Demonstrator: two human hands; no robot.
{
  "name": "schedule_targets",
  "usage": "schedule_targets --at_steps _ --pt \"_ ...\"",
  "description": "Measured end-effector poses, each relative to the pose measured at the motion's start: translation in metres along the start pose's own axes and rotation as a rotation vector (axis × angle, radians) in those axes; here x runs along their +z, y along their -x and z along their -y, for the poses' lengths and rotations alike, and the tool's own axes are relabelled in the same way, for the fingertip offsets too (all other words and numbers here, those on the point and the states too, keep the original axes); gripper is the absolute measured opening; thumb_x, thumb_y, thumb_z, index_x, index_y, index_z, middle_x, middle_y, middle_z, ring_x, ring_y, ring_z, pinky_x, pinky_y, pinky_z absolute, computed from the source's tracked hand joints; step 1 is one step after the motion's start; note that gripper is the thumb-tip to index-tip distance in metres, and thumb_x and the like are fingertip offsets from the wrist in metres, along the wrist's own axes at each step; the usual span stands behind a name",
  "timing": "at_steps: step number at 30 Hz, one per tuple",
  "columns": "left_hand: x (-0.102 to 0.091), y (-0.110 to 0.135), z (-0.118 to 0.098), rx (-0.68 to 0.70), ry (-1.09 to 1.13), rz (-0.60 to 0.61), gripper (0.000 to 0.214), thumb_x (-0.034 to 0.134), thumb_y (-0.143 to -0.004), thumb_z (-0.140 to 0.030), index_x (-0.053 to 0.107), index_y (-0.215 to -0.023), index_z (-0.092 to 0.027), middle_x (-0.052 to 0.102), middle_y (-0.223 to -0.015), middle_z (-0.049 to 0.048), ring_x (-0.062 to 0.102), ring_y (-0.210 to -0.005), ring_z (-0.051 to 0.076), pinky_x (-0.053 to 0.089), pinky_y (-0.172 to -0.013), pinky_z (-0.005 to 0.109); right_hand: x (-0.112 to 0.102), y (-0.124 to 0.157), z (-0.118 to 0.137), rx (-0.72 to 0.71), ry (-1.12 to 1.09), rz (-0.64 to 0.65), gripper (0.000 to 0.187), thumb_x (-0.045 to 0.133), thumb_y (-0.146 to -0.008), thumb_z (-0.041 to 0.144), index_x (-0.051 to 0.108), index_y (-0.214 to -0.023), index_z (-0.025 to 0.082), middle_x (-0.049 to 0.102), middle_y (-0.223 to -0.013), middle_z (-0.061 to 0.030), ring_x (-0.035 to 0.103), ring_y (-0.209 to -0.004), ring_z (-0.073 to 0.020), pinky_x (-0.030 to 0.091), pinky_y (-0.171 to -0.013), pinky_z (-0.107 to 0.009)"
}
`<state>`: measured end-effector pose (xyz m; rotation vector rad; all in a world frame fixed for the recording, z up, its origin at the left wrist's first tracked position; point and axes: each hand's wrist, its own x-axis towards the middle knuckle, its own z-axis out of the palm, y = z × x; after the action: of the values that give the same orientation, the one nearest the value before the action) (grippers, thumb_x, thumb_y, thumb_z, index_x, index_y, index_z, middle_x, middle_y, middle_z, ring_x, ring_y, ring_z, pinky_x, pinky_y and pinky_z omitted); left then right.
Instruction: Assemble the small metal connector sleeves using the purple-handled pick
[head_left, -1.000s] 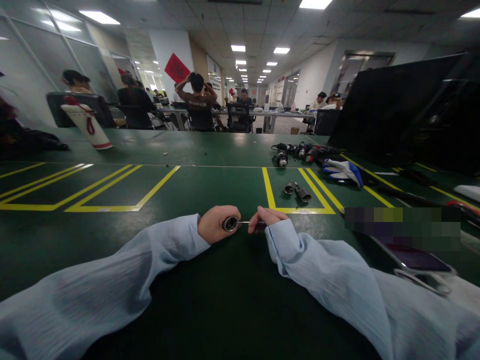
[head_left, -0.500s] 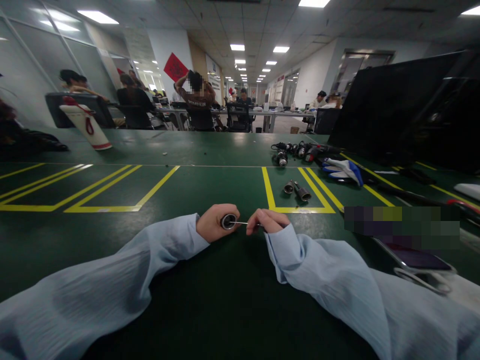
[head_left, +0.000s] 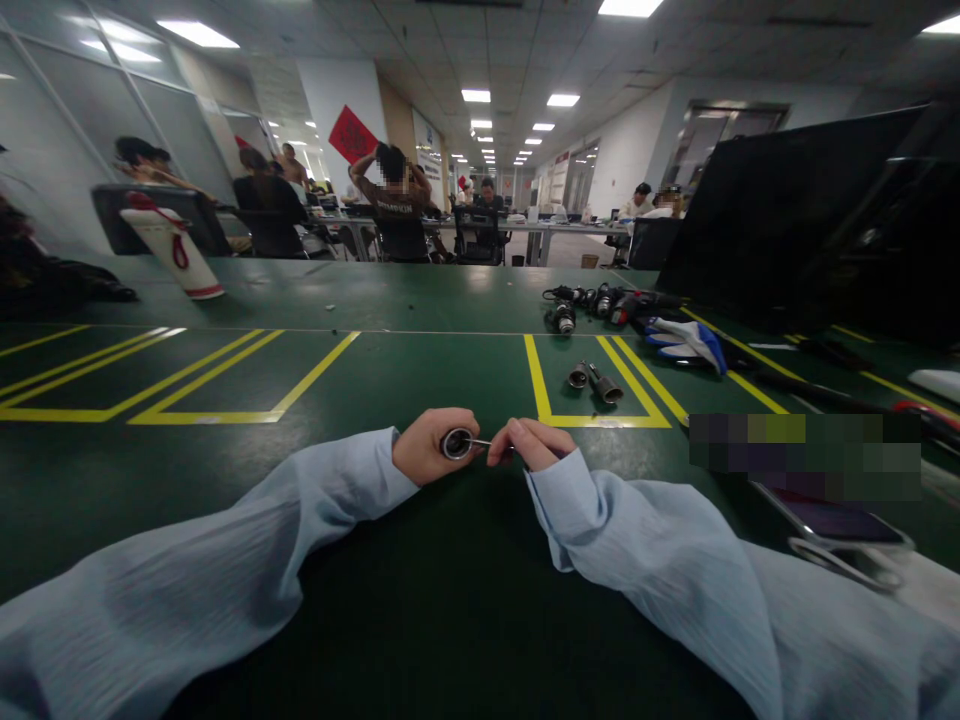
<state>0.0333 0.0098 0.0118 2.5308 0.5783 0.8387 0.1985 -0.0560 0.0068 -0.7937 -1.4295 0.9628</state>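
My left hand (head_left: 429, 446) is wrapped round a dark cylindrical part whose shiny metal ring end (head_left: 456, 444) faces me. From the right, my right hand (head_left: 534, 442) pinches a tool with a thin metal shaft (head_left: 482, 443). The tip of that shaft reaches the ring's opening; how deep it goes I cannot tell. Fingers hide the tool's handle and most of the cylinder. Beyond my right hand, inside a yellow taped box, lie two metal cup-shaped parts, a smaller one (head_left: 577, 376) and a larger one with a stem (head_left: 607, 388).
A cluster of dark cabled parts (head_left: 564, 318) and a blue-and-white glove (head_left: 686, 343) lie at the back right. A phone (head_left: 836, 522) with a white cable rests at the right. A black monitor (head_left: 780, 210) stands behind, and a white cup-like container (head_left: 176, 250) at the far left. People sit beyond the table.
My right hand has shifted slightly left, toward the ring, and less of the thin shaft shows between the hands. The left hand stays in place, the ring turned slightly.
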Motion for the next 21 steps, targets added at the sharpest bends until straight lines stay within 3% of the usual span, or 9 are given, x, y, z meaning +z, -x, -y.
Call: schedule_targets --at_steps 5,15,18,21 --pt "0.0 0.001 0.002 0.035 0.0 0.0 0.017 0.055 -0.074 -0.022 0.05 -0.061 -0.013 0.05 -0.057 -0.0003 0.046 -0.051 0.009 0.037 -0.048 0.019 0.001 -0.001 -0.003 0.049 -0.068 0.008 0.039 0.048 -0.082 0.045 0.064 -0.062 0.016 0.062 -0.06 -0.0027 0.056 -0.059 -0.0122 0.045 -0.058 -0.026" --pt "0.001 0.003 0.003 0.001 0.005 0.009 0.014 0.053 -0.073 -0.02 0.05 -0.061 -0.013 0.05 -0.057 -0.0001 0.046 -0.052 0.009 0.037 -0.049 0.019 -0.006 -0.013 -0.02 0.332 -0.424 0.052 0.038 0.059 -0.071 0.05 0.064 -0.057 0.015 0.064 -0.054 -0.0026 0.053 -0.047 -0.0107 0.041 -0.051 -0.025" --pt "0.001 0.002 0.002 -0.005 0.003 -0.001 0.015 0.052 -0.073 -0.02 0.049 -0.06 -0.014 0.05 -0.057 -0.0004 0.046 -0.052 0.009 0.037 -0.049 0.02 -0.005 -0.013 -0.02 0.326 -0.415 0.029 0.039 0.059 -0.07 0.051 0.063 -0.056 0.015 0.064 -0.052 -0.0028 0.052 -0.046 -0.0111 0.041 -0.05 -0.026" --pt "0.001 0.002 0.0 -0.01 0.002 -0.012 0.015 0.053 -0.073 -0.02 0.049 -0.06 -0.014 0.049 -0.057 -0.0007 0.045 -0.051 0.009 0.037 -0.049 0.02 -0.002 -0.009 -0.015 0.233 -0.343 0.003 0.039 0.058 -0.072 0.051 0.064 -0.059 0.015 0.064 -0.055 -0.0032 0.053 -0.049 -0.0114 0.042 -0.052 -0.026"
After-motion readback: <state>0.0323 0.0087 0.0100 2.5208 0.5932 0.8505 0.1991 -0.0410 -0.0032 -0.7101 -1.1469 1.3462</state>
